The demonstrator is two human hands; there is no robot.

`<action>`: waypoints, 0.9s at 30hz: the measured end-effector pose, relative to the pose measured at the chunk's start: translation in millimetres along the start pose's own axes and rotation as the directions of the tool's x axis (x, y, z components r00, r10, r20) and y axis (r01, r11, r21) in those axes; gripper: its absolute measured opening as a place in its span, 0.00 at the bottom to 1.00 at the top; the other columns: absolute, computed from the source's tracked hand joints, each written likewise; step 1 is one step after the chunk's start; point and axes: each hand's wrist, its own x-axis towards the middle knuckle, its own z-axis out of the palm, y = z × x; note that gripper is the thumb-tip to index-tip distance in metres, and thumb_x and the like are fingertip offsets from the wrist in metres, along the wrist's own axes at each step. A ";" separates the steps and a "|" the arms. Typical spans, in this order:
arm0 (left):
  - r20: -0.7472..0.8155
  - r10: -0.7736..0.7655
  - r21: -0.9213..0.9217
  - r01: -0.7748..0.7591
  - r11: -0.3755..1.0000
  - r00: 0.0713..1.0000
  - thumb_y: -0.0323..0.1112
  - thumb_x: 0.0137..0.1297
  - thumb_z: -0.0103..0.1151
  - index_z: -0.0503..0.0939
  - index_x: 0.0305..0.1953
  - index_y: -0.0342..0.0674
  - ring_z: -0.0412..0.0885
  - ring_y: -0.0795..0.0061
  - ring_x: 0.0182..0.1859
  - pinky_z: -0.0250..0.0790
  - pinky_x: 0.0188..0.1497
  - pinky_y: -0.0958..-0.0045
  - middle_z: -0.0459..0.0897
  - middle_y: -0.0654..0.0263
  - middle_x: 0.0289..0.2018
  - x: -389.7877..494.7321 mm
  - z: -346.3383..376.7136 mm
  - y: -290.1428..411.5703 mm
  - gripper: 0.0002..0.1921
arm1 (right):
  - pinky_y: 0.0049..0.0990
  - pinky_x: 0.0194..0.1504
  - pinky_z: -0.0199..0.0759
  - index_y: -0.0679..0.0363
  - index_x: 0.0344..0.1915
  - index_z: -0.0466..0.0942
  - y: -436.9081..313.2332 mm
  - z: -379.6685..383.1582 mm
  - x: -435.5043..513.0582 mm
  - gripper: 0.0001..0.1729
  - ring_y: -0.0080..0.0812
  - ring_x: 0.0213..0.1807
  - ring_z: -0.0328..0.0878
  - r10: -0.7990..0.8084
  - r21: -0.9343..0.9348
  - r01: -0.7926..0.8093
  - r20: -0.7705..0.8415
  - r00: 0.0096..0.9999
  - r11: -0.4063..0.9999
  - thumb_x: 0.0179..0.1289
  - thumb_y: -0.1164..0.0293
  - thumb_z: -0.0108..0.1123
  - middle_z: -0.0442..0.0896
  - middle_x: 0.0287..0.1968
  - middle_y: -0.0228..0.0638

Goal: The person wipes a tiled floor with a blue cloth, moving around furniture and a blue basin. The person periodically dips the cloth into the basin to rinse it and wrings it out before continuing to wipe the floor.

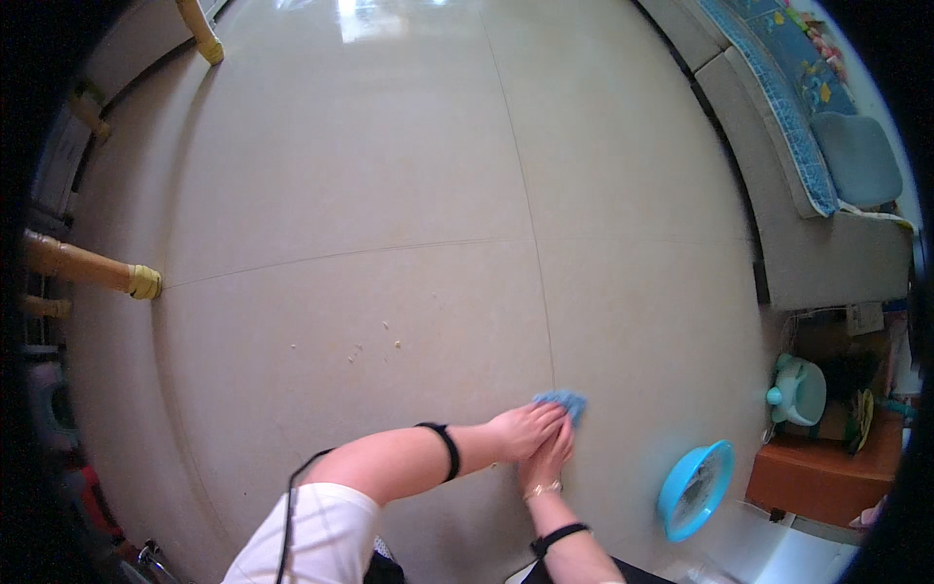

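A crumpled blue cloth (573, 404) lies on the tiled floor (408, 182) under my hands. My left hand (530, 429) reaches in from the left, its fingers laid over those of my right hand at the cloth's near edge. My right hand (546, 456) comes from below, its fingertips on the cloth and mostly covered by the left fingers. Left of the cloth, several small pale crumbs (398, 344) are scattered on the tiles. To the right stands a bright blue basin (673, 490) with a grey, mottled interior that I cannot make out clearly.
A grey sofa (839, 255) with a blue cover runs along the right. Below it are a mint-green plastic item (799, 392) and a reddish-brown box-like piece (817, 478). Wooden legs (95, 266) with yellow foot covers stand at left.
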 end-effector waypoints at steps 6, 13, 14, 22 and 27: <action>-0.134 -0.306 0.082 0.318 0.944 0.942 0.34 0.67 0.48 0.72 0.61 0.38 0.67 0.64 0.70 0.53 0.74 0.60 0.70 0.59 0.67 104.6 -103.4 -120.9 0.22 | 0.49 0.77 0.34 0.55 0.77 0.47 -40.4 -27.6 226.8 0.39 0.48 0.80 0.40 -0.307 0.022 0.309 -0.075 0.949 0.951 0.73 0.55 0.46 0.46 0.79 0.43; 0.014 -0.440 0.609 0.341 0.716 0.898 0.35 0.62 0.52 0.68 0.63 0.27 0.62 0.52 0.70 0.52 0.72 0.52 0.68 0.49 0.66 -154.9 -165.4 -125.5 0.29 | 0.44 0.77 0.43 0.64 0.68 0.66 -217.5 0.1 133.7 0.28 0.44 0.77 0.55 -0.812 0.360 0.813 -0.201 0.547 0.458 0.70 0.71 0.39 0.63 0.73 0.47; 0.161 -0.434 0.600 0.261 0.756 0.887 0.36 0.63 0.50 0.65 0.66 0.26 0.58 0.49 0.72 0.48 0.74 0.50 0.66 0.47 0.67 -200.6 -147.3 -96.7 0.31 | 0.42 0.77 0.42 0.65 0.69 0.65 -217.1 11.1 82.4 0.29 0.42 0.78 0.51 -0.856 0.433 0.803 -0.122 0.502 0.409 0.69 0.70 0.40 0.60 0.75 0.44; -0.112 -0.200 0.247 0.222 0.943 0.973 0.37 0.61 0.52 0.73 0.57 0.21 0.57 0.44 0.73 0.48 0.76 0.52 0.67 0.39 0.65 -66.1 -77.9 -83.7 0.27 | 0.46 0.77 0.36 0.61 0.76 0.50 -106.4 -19.0 97.5 0.35 0.47 0.80 0.44 -0.620 0.219 0.642 -0.167 0.766 0.734 0.72 0.64 0.43 0.50 0.78 0.44; -0.334 -0.413 0.312 0.513 0.800 0.847 0.38 0.64 0.51 0.72 0.60 0.29 0.65 0.52 0.70 0.55 0.73 0.57 0.70 0.46 0.64 -1.8 -153.2 -166.2 0.25 | 0.45 0.73 0.51 0.60 0.67 0.64 -193.0 -38.3 218.3 0.30 0.46 0.71 0.62 -0.535 0.250 0.599 -0.280 0.797 0.761 0.68 0.63 0.53 0.68 0.68 0.46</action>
